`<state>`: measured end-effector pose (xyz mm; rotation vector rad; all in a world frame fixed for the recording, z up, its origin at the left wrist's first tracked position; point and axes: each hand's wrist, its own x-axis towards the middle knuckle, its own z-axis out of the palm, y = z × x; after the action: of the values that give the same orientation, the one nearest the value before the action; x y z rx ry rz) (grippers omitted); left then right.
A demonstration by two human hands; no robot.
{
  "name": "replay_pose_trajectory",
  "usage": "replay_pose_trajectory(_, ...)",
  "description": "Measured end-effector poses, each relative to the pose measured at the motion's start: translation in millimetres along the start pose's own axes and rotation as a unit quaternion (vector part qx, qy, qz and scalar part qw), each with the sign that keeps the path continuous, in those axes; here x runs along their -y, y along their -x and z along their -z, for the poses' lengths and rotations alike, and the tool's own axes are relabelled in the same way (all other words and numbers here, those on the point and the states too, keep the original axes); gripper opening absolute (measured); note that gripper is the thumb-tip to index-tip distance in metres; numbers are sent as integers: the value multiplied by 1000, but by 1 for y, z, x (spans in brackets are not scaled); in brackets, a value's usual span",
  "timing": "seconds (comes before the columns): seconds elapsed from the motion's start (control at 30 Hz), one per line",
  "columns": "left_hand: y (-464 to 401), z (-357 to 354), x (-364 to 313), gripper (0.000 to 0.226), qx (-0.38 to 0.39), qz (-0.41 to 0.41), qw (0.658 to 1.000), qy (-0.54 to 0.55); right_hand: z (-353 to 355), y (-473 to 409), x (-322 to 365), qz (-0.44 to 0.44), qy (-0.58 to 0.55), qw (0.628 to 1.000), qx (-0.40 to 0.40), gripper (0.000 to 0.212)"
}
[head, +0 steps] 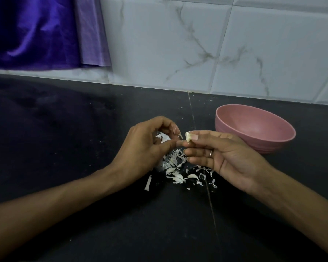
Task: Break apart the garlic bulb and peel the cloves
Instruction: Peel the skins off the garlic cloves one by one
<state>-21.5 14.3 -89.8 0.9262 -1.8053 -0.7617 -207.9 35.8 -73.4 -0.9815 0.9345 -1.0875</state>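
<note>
My right hand point(222, 156) pinches a small pale garlic clove point(188, 138) between thumb and forefinger, just above the black counter. My left hand point(146, 148) is curled close beside it, thumb and fingertips almost touching the clove, with a thin flake of skin point(180, 136) at its fingertips. Below both hands lies a heap of white garlic skins point(178, 167) spread over the counter. Whether more cloves lie in the heap I cannot tell.
A pink bowl point(254, 114) stands to the right, just behind my right hand; its visible inside looks bare. The black counter point(64, 129) runs back to a white marbled tile wall point(197, 44). Purple cloth point(36, 31) hangs at the back left.
</note>
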Motion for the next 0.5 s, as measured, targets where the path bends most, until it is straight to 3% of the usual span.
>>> replay_pose_trajectory(0.1, 0, -1, 2, 5, 11, 38, 999, 19, 2, 1, -2, 16, 23, 1000, -7, 30)
replay_pose_trajectory(0.5, 0, -2, 1, 9, 29, 102, 987, 124, -1, 4, -4, 124, 126, 984, -32, 26)
